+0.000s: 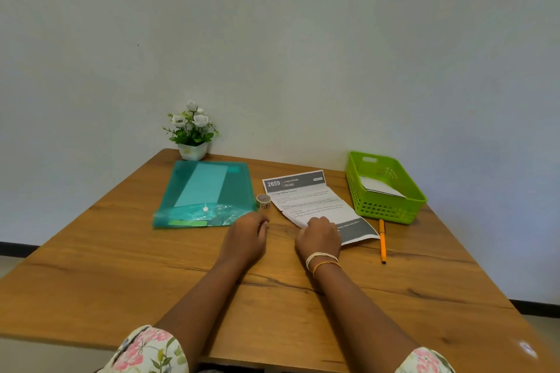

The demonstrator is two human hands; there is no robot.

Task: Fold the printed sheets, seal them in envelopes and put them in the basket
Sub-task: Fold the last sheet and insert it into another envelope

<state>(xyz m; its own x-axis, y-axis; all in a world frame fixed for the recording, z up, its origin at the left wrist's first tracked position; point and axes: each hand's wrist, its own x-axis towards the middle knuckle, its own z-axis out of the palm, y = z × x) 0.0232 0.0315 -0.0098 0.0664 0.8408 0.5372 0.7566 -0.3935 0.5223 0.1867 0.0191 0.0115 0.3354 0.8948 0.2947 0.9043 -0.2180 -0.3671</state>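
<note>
A printed sheet headed "2659 LIVING ROOM" lies creased on the wooden table, its near part folded over so the dark back strip shows. My right hand rests curled on the sheet's near left corner, fingers pressing or pinching the paper. My left hand lies on the bare table beside it, fingers loosely curled, holding nothing. A green plastic basket stands at the right with white envelopes inside. A teal plastic folder at the left holds a pale envelope-shaped sheet.
A small roll of patterned tape stands between the folder and the sheet. An orange pen lies in front of the basket. A potted white-flower plant sits at the back left corner against the wall.
</note>
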